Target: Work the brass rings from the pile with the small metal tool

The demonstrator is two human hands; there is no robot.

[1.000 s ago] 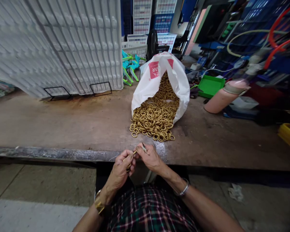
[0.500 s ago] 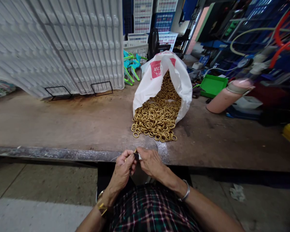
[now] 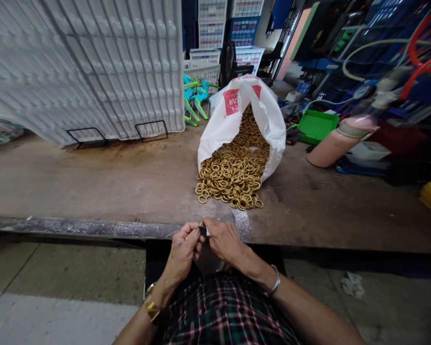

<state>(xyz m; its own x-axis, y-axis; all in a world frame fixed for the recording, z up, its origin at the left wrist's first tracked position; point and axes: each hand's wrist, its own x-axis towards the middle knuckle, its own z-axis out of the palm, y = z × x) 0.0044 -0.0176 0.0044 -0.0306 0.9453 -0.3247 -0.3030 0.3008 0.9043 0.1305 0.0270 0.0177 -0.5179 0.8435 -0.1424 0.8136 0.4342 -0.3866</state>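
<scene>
Close together at the table's front edge, my left hand (image 3: 184, 245) and my right hand (image 3: 225, 240) meet, both closed. Between their fingertips shows a sliver of a brass-coloured ring (image 3: 201, 224), mostly covered by fingers. My right fingers pinch a small black piece (image 3: 203, 231) with a whitish end; its kind is too small to make out. Just beyond my hands, a heap of brass-coloured rings (image 3: 230, 179) spills from the mouth of a white plastic bag (image 3: 215, 124) that lies on its side on the wooden table (image 3: 93, 187).
Tall white ribbed panels (image 3: 129, 67) stand at the back left beside black wire stands (image 3: 151, 130). To the right are a green tray (image 3: 316, 127) and a tilted pink cylinder (image 3: 332, 146) with hoses. Stacked crates (image 3: 244, 31) fill the background.
Both hands stay in the same place with only a slight shift of the fingers. The black piece between them shows a little more clearly. The bag and rings have not moved.
</scene>
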